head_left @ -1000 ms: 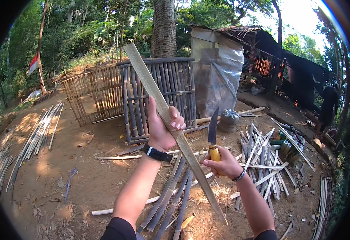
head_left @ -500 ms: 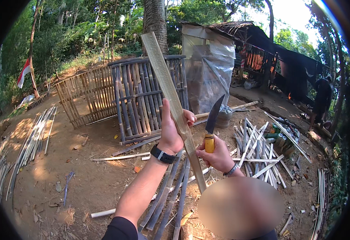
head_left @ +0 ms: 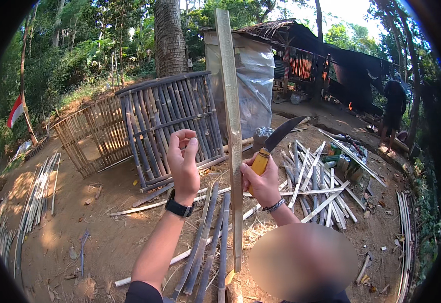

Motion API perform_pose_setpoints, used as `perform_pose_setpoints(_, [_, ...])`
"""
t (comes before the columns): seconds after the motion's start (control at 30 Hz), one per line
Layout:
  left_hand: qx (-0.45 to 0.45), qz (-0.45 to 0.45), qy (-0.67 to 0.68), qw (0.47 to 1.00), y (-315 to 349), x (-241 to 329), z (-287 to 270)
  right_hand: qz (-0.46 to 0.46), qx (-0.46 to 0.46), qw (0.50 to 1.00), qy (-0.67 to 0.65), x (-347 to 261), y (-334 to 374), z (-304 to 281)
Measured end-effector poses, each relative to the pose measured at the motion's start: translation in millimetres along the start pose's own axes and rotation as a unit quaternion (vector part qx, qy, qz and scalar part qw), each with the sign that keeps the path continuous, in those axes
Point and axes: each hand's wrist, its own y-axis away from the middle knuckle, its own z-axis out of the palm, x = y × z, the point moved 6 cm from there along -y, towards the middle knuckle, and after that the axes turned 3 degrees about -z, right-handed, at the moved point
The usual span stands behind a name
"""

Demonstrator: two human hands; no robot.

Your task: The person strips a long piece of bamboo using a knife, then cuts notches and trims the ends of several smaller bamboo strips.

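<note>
A long split bamboo strip [head_left: 234, 131] stands nearly upright in front of me, its pale inner face showing. Its lower end comes down by a wooden block [head_left: 234, 291] at the bottom of the view. My left hand [head_left: 184, 169] is raised just left of the strip, apart from it, with loosely curled fingers and nothing in them. Right of the strip, my right hand [head_left: 262, 178] grips the yellow handle of a knife [head_left: 276, 140], whose dark curved blade points up and right. The right thumb and knuckles are against the strip's edge or very near it.
Dark bamboo slats [head_left: 208, 242] lie on the ground below my hands. A heap of split bamboo [head_left: 314, 187] lies to the right, thin strips [head_left: 36, 197] to the left. Bamboo panels [head_left: 167, 126] stand ahead, near a plastic-covered shelter [head_left: 256, 81]. Another person [head_left: 394, 106] stands far right.
My left hand has let go of the bamboo strip and moved left of it. The strip has swung from leaning left to nearly upright. The knife blade has tipped further right.
</note>
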Motion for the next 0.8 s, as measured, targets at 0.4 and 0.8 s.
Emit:
perform_pose_setpoints(0.4, [-0.655,-0.309,-0.286,0.628,201.8,-110.6,97.9,-0.115,0.264,0.958,0.004,-19.5,-16.0,-51.3])
perform_pose_setpoints(0.8, [0.014,-0.374,0.292,0.880,132.8,-146.1,50.5,-0.047,0.382,0.915,-0.122,-0.7,-13.1,-93.7])
